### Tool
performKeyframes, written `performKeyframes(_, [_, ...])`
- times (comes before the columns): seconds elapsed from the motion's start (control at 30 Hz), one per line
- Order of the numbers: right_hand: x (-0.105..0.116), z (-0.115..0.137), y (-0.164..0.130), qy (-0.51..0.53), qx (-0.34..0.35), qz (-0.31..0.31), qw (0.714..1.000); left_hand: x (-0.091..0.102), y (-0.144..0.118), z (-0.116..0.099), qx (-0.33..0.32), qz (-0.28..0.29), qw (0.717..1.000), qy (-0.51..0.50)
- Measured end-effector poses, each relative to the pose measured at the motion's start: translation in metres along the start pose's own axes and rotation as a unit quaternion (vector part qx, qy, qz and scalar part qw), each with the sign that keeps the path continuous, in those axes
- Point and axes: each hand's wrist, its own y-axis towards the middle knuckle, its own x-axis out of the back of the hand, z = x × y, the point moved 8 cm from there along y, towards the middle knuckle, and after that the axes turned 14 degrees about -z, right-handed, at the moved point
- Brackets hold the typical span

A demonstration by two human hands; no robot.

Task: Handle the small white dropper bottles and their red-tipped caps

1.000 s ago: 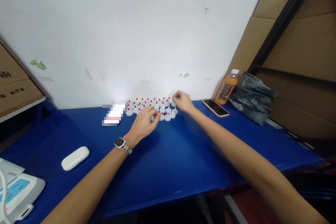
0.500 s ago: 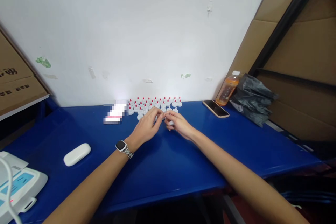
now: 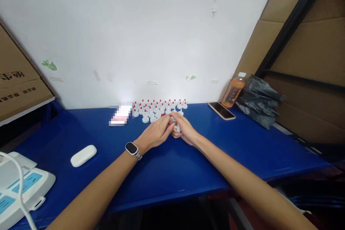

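Both hands, left hand (image 3: 157, 133) and right hand (image 3: 184, 132), are pinching one small white cap (image 3: 177, 128), seemingly light, rigid plastic, best gripped by its rim.

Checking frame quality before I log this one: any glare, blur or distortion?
Head view: a bright glare patch on the wall above the red-tipped caps; a pixelated block on the blue table; wide-angle stretch at the edges; both hands sharp.

This is looking like a small workshop or packing room: a blue table (image 3: 167, 172) is standing against a bare, scuffed white wall (image 3: 140, 32), cardboard boxes (image 3: 18, 86) are leaning at both sides, and rows of what seem to be small red-tipped caps (image 3: 157, 109) are sitting by the wall.
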Motion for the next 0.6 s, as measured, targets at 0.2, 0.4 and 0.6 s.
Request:
performKeyframes(0.2, [0.006,-0.004,0.000,-0.011,-0.019,-0.011,1.000,-0.003,-0.002,0.001,-0.032,0.016,0.999,0.016])
performKeyframes(0.4, [0.003,-0.012,-0.001,-0.039,-0.055,0.017,0.998,-0.001,-0.001,-0.003,-0.062,0.013,0.997,0.040])
performKeyframes(0.6, [0.003,-0.018,-0.001,-0.109,-0.055,0.016,0.992,0.004,0.004,-0.006,-0.049,-0.021,0.998,0.044])
